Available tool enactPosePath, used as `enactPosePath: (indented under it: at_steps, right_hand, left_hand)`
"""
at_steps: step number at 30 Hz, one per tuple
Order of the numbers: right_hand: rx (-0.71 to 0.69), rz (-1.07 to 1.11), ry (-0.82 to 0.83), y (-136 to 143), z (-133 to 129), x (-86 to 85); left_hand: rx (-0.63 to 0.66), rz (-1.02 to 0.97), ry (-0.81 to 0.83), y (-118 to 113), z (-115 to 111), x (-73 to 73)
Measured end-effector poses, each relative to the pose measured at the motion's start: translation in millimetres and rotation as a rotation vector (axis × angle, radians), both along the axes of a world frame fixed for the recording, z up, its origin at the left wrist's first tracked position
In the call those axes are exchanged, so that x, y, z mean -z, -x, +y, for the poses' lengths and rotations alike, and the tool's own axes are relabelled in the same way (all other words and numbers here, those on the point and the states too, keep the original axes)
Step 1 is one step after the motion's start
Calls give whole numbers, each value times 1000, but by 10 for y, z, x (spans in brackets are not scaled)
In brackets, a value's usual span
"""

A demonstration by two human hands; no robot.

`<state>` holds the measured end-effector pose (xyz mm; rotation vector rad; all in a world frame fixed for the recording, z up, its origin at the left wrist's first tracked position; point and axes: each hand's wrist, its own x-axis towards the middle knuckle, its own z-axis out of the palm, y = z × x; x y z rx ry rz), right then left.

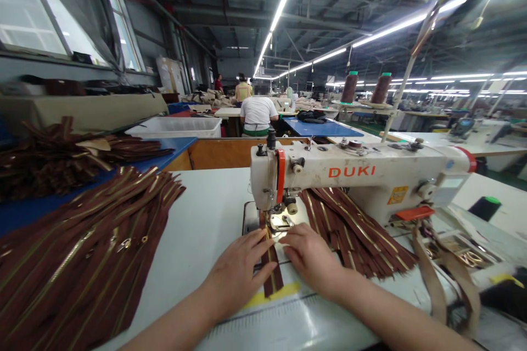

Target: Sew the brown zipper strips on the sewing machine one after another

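Zip [272, 274] sits centre, on the table [197, 219], far part at the machine [321, 167] needle area, near end loose toward the person. Left hand [239, 266]: fingers nearly straight, close together, thumb apart, tips on or at the zip's left side. Right hand [310, 258]: fingers bent, tips by the zip's right edge at a small pale bit; can't tell if pinching.

Handling, my read: light, limp tape, stiffer along the metal teeth, not fragile, may skew. Best hold: flat fingertips on both tape edges, clear of the needle.

Materials: matte brown woven tape, shiny gold teeth, long narrow shape. Table smooth, pale; machine hard, glossy, scuffed white. More zips heaped left [82, 258], fanned right [354, 230].
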<state>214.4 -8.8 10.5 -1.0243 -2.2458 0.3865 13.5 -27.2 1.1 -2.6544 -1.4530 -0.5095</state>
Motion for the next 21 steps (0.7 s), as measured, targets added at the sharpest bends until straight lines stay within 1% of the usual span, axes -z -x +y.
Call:
enactPosePath:
  at_steps: [2, 4, 7, 13, 17, 21]
  right_hand:
    - [-36, -39, -1, 29, -117, 45]
    - [-40, -60, -3, 60, -153, 78]
    - [-45, -59, -10, 80, -140, 84]
    - [-83, -63, -8, 64, -147, 43]
    - [-91, -59, -19, 55, -139, 75]
    - [-93, -61, -17, 54, -133, 88]
  left_hand:
    - [0, 4, -11, -2, 5, -1]
    - [2, 8, -15, -3, 5, -5]
    - [3, 11, -5, -4, -2, -9]
    - [17, -19, -6, 8, 7, 21]
    - [34, -32, -35, 20, 10, 33]
    - [36, -20, -27, 21, 3, 27]
